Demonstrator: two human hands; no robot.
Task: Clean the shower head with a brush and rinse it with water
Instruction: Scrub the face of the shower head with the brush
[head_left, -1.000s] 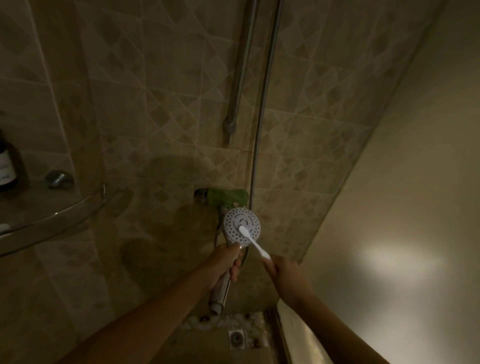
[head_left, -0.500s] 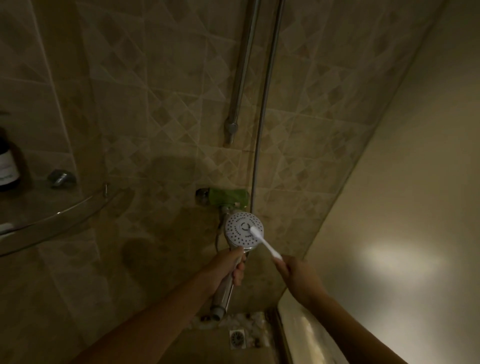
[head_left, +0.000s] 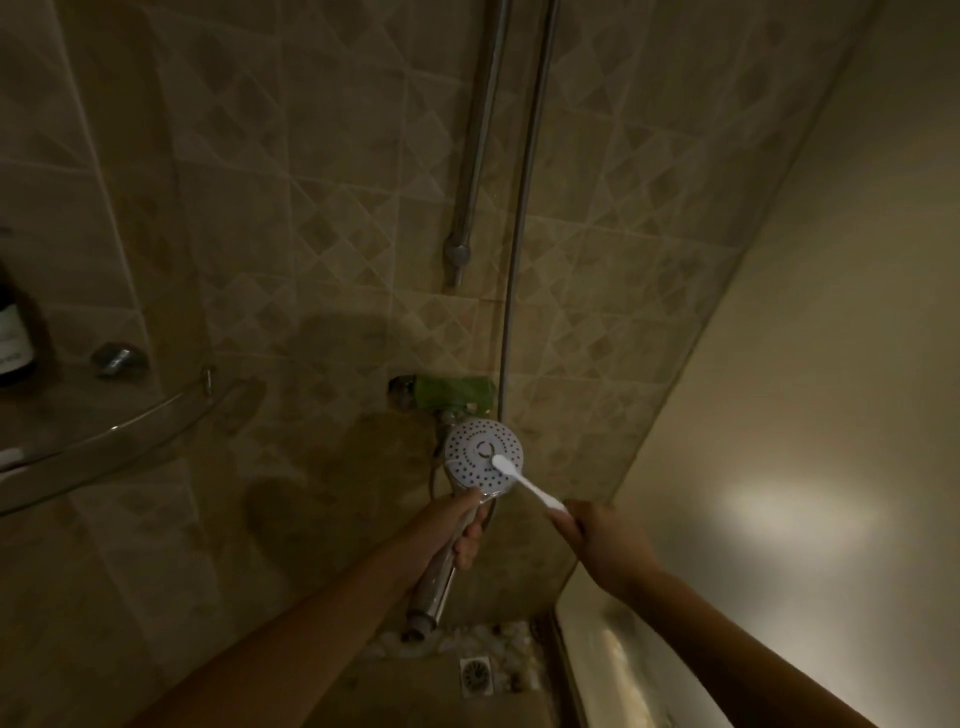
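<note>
A round white shower head with dark nozzle holes faces me, low in the middle of the view. My left hand grips its chrome handle just below the face. A white toothbrush-like brush lies with its bristle end on the right part of the face. My right hand grips the brush's handle from the lower right. The handle's lower end points down toward the floor.
A chrome hose and a slide rail run up the tiled wall. A green-wrapped tap sits just behind the shower head. A glass corner shelf with a dark bottle is at left. A floor drain lies below; a pale glass wall stands at right.
The brush tip has slid from the middle of the face toward its right side and back a little. Both hands have shifted slightly right.
</note>
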